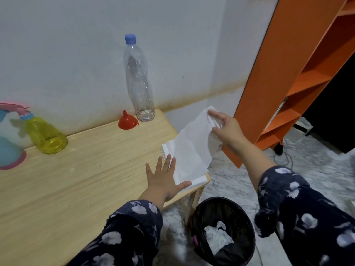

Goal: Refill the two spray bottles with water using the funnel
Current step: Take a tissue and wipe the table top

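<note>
Left hand: the left hand (164, 180) lies flat with fingers spread wide, palm down on the near right corner of the pale wood-grain bench (80, 169), thumb and fingertips pressing on the stack of folded white paper tissues (194, 182). It grips nothing.
Right hand: the right hand (225, 129) is raised past the bench's right edge, fingers pinched on the top of one thin white tissue sheet (194, 143), which hangs limp and creased down to the stack.
Sleeves: both arms wear dark navy fabric with a pale flower print.
Spray bottles: a translucent yellow plastic spray bottle with a pink and blue trigger head (45, 134) stands at the far left near the wall; just beside it, cut off by the frame edge, a rounded light-blue spray bottle with a pink base rim (10, 153). Both are well apart from the hands.
Funnel: a small red plastic funnel (127, 120) sits mouth down, spout up, at the back of the bench.
Water bottle: a tall clear ribbed plastic bottle with a blue screw cap (139, 81) stands upright just beside the funnel – only a little water shows at its bottom.
Floor: a round black mesh waste bin (223, 230) stands below the bench corner – crumpled white tissue lies inside.
Right side: an orange board shelf unit (292, 77) stands by the white wall.
</note>
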